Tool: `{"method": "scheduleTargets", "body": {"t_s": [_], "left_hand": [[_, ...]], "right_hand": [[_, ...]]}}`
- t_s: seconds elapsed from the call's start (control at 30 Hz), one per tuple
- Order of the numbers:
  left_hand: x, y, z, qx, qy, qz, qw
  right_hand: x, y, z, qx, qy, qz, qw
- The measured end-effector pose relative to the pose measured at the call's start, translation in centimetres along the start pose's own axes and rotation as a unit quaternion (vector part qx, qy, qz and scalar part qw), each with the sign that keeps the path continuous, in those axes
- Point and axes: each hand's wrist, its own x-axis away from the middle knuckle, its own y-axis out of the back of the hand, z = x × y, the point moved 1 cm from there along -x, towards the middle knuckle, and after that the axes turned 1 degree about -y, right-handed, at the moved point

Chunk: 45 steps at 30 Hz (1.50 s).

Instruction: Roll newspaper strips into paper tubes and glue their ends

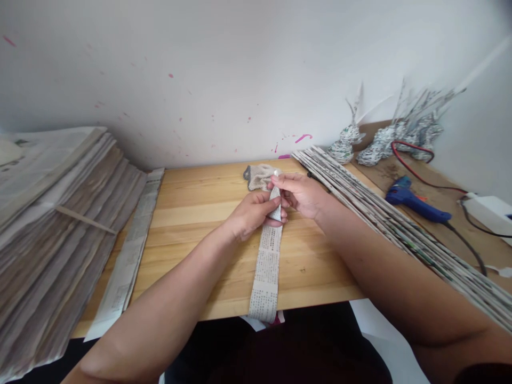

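Forearms, head view: two bare forearms [160, 298] are nearest us, slanting in from either side over the wooden table [192, 213].
Newspaper strip: we have the newspaper strip [266, 272] at mid-table, its upper end folded narrow between our hands, its flat tail drooping over the near edge.
Left hand: our left hand [256, 210] pinches the folded part, thumb on top, fingers curled beneath.
Right hand: our right hand [298, 192] pinches higher up, thumb against forefinger, by a white tip [276, 173] — we cannot tell its material, nor how the hidden fingers press.
Risk: we judge that a slack pinch could let the fold spring open, an uneven pull could crease or tear thin paper, and the overhanging tail could snag on clothing.
Textures: smooth, pale-grained wood; a knitted glove-like cloth [258, 178] just beyond our hands; layered, ragged-edged newspaper stack [80, 224] at left; slim, straight paper rods [380, 218] at right — beyond them, a blue plastic glue gun [418, 205] and lumpy woven-paper shapes [344, 145].
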Motion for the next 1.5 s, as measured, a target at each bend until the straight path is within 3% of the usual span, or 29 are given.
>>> {"method": "scheduleTargets", "body": {"t_s": [0.23, 0.43, 0.57, 0.8, 1.07, 1.23, 1.43, 1.5], "left_hand": [[-0.1, 0.2, -0.2, 0.012, 0.011, 0.004, 1.000], [0.3, -0.2, -0.1, -0.034, -0.009, -0.007, 0.999], [0.2, -0.4, 0.1, -0.049, -0.008, -0.020, 0.999], [0.4, -0.3, -0.1, -0.039, 0.012, 0.001, 0.999], [0.5, -0.5, 0.2, -0.041, 0.028, 0.035, 0.998], [0.6, -0.7, 0.0, -0.053, 0.035, 0.020, 0.998], [0.4, -0.2, 0.2, -0.040, 0.032, 0.050, 0.997], [0.4, -0.1, 0.2, -0.040, 0.026, 0.058, 0.997]], "right_hand": [[0.0, 0.8, 0.2, 0.025, -0.028, 0.037, 0.999], [-0.2, 0.5, -0.1, 0.010, -0.030, -0.060, 0.998], [-0.1, 0.0, -0.2, 0.029, -0.020, -0.092, 0.995], [-0.1, 1.1, 0.3, -0.002, -0.031, 0.006, 0.999], [-0.3, 0.9, 0.3, -0.017, -0.036, -0.050, 0.998], [-0.2, 0.6, 0.3, -0.018, -0.040, -0.042, 0.998], [0.1, 1.3, 0.7, 0.005, -0.038, 0.024, 0.999], [0.1, 1.4, 0.8, 0.006, -0.040, 0.015, 0.999]]}}
